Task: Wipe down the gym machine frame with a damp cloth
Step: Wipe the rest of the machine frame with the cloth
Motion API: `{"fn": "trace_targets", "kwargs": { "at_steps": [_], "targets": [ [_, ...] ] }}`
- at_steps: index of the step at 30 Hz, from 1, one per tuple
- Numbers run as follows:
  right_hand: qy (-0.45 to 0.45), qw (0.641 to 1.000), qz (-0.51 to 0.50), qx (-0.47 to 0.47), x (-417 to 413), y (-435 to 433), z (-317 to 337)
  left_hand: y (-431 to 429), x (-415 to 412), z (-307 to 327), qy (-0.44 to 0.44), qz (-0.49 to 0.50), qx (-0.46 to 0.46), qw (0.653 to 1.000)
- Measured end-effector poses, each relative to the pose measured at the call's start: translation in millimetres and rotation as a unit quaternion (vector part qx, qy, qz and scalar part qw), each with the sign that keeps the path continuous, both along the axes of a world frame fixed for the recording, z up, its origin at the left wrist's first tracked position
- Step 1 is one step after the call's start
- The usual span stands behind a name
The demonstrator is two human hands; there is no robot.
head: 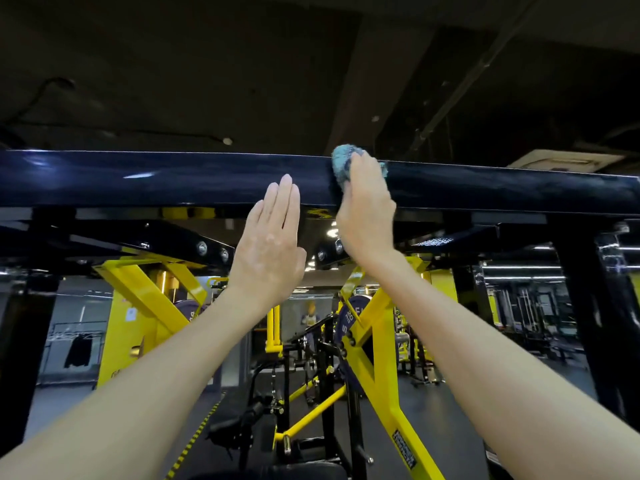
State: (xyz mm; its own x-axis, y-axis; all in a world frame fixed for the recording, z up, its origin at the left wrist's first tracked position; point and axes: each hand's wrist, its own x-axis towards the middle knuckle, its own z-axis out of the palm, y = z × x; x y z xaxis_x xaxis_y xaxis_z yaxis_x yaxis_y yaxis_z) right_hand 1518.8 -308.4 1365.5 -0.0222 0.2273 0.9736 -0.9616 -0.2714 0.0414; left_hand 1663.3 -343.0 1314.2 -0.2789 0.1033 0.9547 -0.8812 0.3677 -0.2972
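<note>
A glossy black top beam [173, 178] of the gym machine frame runs across the view at head height. My right hand [367, 209] presses a bunched blue-green cloth [343, 161] against the beam's upper edge, fingers wrapped over the cloth. My left hand [270, 244] is raised flat beside it, fingers straight and together, their tips level with the lower face of the beam; whether they touch it is unclear.
Black uprights stand at the far left [24, 341] and right [595, 323]. Yellow lever arms [377, 358] with a purple weight plate [349, 317] slope below the beam. A black seat pad [277, 471] lies at the bottom. More gym machines stand behind.
</note>
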Motion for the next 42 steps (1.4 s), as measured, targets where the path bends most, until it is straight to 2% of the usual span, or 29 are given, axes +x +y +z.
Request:
{"fn": "trace_targets", "kwargs": {
  "at_steps": [4,9,16,21,28,33,39,42],
  "targets": [
    [0.077,0.996,0.037,0.008,43,-5,-8,0,1,-1,0.001,0.015,-0.008,1.0],
    [0.123,0.991,0.028,0.048,13,3,-6,4,3,-2,0.001,0.032,0.005,0.999],
    [0.007,1.0,-0.008,0.001,-84,23,-5,0,3,-1,-0.003,0.032,0.005,0.999],
    [-0.047,0.998,-0.033,-0.026,-54,10,4,0,1,-1,0.005,0.024,0.004,1.0],
    [0.097,0.995,0.008,0.017,47,-9,6,-1,1,-2,0.003,0.017,-0.013,1.0],
    [0.14,0.988,0.017,0.067,29,6,3,1,0,-1,0.008,0.029,0.006,1.0],
    [0.052,0.997,0.001,0.052,-34,19,6,3,-3,-3,0.018,0.029,0.017,0.999],
    [0.023,0.999,-0.004,0.043,-41,16,8,2,-4,-3,0.019,0.023,0.016,0.999]
  ]
}}
